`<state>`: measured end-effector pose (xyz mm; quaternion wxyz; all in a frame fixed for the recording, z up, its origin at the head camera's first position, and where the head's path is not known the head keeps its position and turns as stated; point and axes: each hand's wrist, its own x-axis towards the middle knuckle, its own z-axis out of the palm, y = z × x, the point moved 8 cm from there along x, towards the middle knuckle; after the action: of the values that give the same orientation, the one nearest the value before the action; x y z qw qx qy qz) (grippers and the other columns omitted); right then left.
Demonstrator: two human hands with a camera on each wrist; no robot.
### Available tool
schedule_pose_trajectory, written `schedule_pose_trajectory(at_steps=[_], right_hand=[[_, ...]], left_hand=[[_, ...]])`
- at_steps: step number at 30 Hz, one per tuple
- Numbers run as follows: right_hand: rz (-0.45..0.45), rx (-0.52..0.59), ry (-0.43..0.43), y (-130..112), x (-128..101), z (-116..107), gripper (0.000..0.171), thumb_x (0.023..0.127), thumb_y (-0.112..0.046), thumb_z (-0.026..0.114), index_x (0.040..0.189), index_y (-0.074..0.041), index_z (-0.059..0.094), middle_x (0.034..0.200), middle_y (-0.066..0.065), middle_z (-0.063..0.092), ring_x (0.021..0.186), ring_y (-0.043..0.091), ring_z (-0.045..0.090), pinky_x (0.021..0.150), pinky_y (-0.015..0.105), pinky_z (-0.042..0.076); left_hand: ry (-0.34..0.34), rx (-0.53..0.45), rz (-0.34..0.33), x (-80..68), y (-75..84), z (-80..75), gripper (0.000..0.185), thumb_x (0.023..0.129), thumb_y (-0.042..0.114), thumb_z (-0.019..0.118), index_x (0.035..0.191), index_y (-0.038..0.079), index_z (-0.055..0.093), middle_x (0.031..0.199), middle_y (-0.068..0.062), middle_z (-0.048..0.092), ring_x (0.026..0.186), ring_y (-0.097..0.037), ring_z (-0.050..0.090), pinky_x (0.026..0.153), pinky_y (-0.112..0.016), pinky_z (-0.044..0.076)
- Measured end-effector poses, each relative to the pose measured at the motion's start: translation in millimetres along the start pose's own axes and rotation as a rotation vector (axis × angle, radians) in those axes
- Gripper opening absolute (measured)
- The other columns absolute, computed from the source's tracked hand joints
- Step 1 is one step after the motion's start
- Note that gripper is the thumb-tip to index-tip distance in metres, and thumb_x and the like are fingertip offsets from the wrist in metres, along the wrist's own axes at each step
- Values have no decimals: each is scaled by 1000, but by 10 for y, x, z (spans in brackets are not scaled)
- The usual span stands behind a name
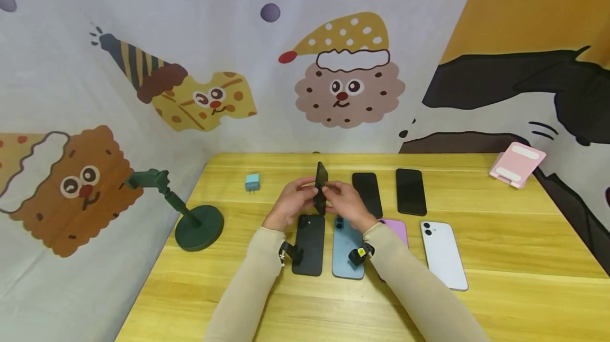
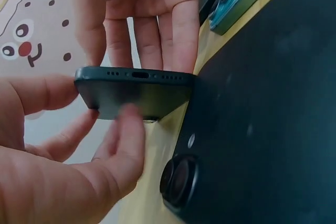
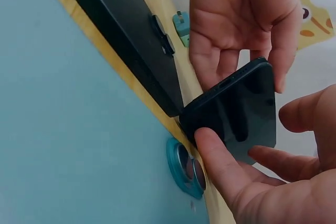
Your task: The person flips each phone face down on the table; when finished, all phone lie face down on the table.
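Note:
Both hands hold a dark smartphone upright on its narrow side above the back ends of the phones lying in front. My left hand grips it from the left, with the thumb on its edge in the right wrist view. On the other side my right hand has its fingertips on the phone's edge and face. The left wrist view shows the smartphone's bottom end with its charging port and speaker holes. Below the hands lie a black phone and a blue phone, both camera side up.
A pink-purple phone lies partly under the right sleeve, with a white phone farther right. Two black phones lie behind. A blue charger plug and dark green stand are left; a pink phone stand is back right.

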<state>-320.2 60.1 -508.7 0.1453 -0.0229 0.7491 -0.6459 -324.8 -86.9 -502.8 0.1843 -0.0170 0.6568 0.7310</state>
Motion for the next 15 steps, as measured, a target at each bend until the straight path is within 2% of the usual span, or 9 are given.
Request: schedule_pose_trajectory(at_steps=[3,9,15], right_hand=[[1,66,-7,18,16,-19,53,112,-28,54,156,2,46,146,24,59,135,39,62,96,45,62],[34,114,5,63,37,-77,54,113,-32,54,156,-1,46,144,23,59,127,38,65,87,42,65],[61,111,15,60,32,-146,58,111,-33,56,158,-1,42,144,24,56,122,40,66,79,41,66]], left_hand=[[-28,5,-6,24,-23,57,49,107,12,62,154,10,52,147,-22,60,132,-38,64,111,-53,53],[-57,73,5,55,-51,158,44,109,18,61,153,16,55,150,-18,58,133,-31,63,112,-53,51],[-95,168,26,56,-47,273,43,113,21,51,156,20,54,161,-11,50,148,-31,50,121,-58,41]])
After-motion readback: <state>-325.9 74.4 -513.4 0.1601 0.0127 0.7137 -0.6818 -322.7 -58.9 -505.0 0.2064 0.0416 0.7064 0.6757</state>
